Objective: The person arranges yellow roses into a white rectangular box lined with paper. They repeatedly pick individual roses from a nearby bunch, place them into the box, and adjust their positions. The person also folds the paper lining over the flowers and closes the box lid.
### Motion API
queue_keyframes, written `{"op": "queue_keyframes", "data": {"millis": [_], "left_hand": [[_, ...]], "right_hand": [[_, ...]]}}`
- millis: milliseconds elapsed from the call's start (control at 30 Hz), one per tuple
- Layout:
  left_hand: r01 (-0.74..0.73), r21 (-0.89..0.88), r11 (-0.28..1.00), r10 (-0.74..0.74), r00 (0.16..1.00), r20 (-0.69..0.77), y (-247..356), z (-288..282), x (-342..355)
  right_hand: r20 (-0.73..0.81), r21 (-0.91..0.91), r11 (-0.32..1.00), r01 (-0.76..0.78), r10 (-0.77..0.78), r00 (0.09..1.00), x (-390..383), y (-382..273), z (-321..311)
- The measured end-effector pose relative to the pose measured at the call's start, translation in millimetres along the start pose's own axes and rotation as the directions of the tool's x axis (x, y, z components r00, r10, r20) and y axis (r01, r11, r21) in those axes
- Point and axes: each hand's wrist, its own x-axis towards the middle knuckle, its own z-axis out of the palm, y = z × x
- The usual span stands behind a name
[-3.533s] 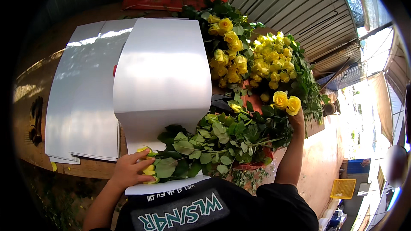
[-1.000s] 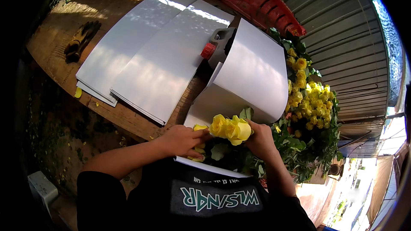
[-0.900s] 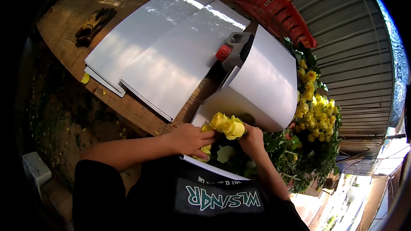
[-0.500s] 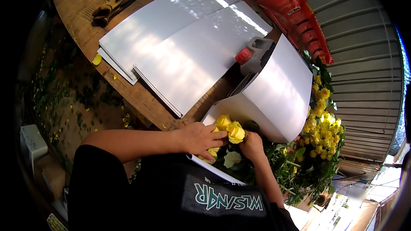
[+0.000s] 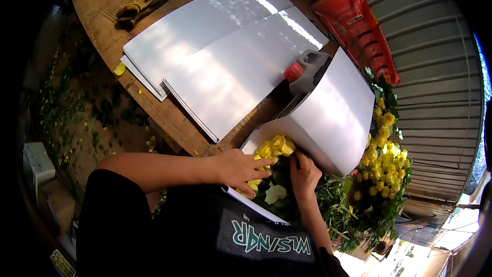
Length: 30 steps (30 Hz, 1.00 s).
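Observation:
A bunch of yellow roses (image 5: pixel 277 146) lies against a white sheet (image 5: pixel 328 118) that curves up and over beside it. Across the rose heads rests my left hand (image 5: pixel 238 170), its fingers stretched out and spread. Just right of the blooms, my right hand (image 5: pixel 306 175) has its fingers curled in, thumb against the fingertips, close under the sheet's raised edge. Whatever it pinches is hidden. Green leaves (image 5: pixel 275 193) show between the two hands. A pale sheet edge (image 5: pixel 256 206) runs along my front below the flowers.
Stacked white sheets (image 5: pixel 220 61) cover much of the wooden table (image 5: pixel 102 36). Work gloves (image 5: pixel 141 7) lie at the far left. A grey jug (image 5: pixel 310 69) with a red cap stands behind the curved sheet. More yellow roses (image 5: pixel 384 166) and a red sack (image 5: pixel 359 33) are on the right.
The front rose has shifted up and now sits closer among the other blooms. My right hand has moved slightly right, away from the flower heads. My left hand stays on the roses.

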Motion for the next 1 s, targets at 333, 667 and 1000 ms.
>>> {"op": "queue_keyframes", "data": {"millis": [333, 667, 1000], "left_hand": [[-0.061, -0.018, 0.998, 0.060, 0.996, -0.064, -2.7, 2.6, -0.9], [-0.081, -0.049, 0.995, 0.076, 0.992, -0.105, -6.2, -7.0, 6.4], [0.060, -0.086, 0.994, -0.047, 0.988, 0.144, -2.7, -17.6, 15.5]], "right_hand": [[0.254, -0.223, 0.962, 0.158, -0.099, 0.962, -3.9, -3.8, 14.7], [0.295, -0.289, 0.939, 0.184, -0.095, 0.951, -3.2, -12.9, 14.6], [0.017, 0.168, 0.976, -0.137, 0.136, 0.991, 7.6, -7.5, -3.9]]}}
